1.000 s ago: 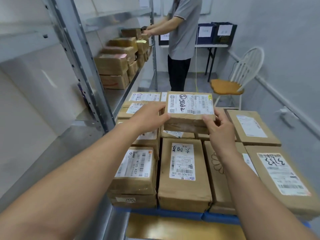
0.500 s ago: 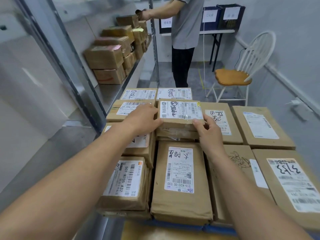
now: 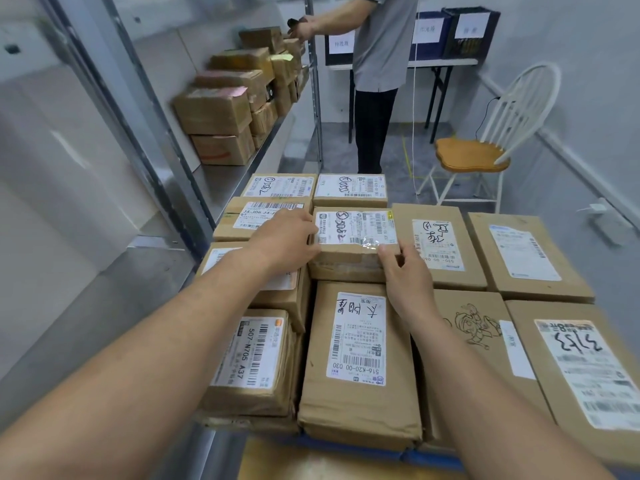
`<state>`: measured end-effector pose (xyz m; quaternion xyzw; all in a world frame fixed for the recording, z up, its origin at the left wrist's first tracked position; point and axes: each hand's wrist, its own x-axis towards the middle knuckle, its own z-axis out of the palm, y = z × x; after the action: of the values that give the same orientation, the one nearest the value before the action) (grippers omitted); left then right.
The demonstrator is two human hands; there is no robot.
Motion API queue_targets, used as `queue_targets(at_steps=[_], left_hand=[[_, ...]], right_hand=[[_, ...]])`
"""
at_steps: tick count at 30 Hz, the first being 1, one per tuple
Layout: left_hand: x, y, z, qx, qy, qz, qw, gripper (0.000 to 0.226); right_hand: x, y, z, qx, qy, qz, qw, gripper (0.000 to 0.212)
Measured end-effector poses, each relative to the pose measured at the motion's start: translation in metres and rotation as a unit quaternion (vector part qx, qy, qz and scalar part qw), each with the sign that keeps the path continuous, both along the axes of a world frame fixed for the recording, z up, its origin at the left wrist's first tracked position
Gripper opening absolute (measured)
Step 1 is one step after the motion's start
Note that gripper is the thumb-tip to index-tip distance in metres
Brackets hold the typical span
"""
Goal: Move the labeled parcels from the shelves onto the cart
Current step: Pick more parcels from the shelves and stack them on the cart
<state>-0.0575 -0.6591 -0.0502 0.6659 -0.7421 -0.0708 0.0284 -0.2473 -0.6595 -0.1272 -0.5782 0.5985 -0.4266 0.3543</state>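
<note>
Gripping a labeled parcel from both sides: left hand curled round its left edge, right hand pinching its near right corner, thumb beside the label. Set flat on top of other parcels stacked on the cart. Just nearer than the right hand, a long parcel marked 516-K20-00 030; under the left forearm, a packet marked 507-N705 A37. Well beyond the left hand, brown boxes on a metal shelf. Beyond both hands, a person standing; off past the right hand, a white chair.
</note>
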Motion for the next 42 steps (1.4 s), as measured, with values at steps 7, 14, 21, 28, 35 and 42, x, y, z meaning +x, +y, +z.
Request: queue_targets(at_steps=[7,14,21,28,35,42], left_hand=[[0.0,0.002,0.003,-0.016,0.027,0.004,1.0,0.046],[-0.007,0.022,0.013,-0.061,-0.025,-0.002,0.998,0.045],[-0.008,0.082,0.019,-0.167,-0.09,0.058,0.98,0.048],[0.011,0.149,0.012,-0.208,-0.077,0.25,0.942,0.056],[0.032,0.216,-0.002,-0.215,-0.111,0.402,0.883,0.073],[0.041,0.298,-0.01,-0.221,-0.095,0.511,0.825,0.081]], right_hand=[[-0.006,0.001,0.018,-0.032,0.123,-0.015,0.992,0.037],[0.009,0.009,0.05,-0.161,0.281,0.037,0.945,0.035],[0.039,0.035,0.061,-0.319,0.363,0.1,0.87,0.021],[0.074,0.058,0.071,-0.393,0.324,0.182,0.841,0.037],[0.122,0.095,0.07,-0.439,0.303,0.264,0.804,0.068],[0.158,0.161,0.066,-0.478,0.263,0.331,0.77,0.074]])
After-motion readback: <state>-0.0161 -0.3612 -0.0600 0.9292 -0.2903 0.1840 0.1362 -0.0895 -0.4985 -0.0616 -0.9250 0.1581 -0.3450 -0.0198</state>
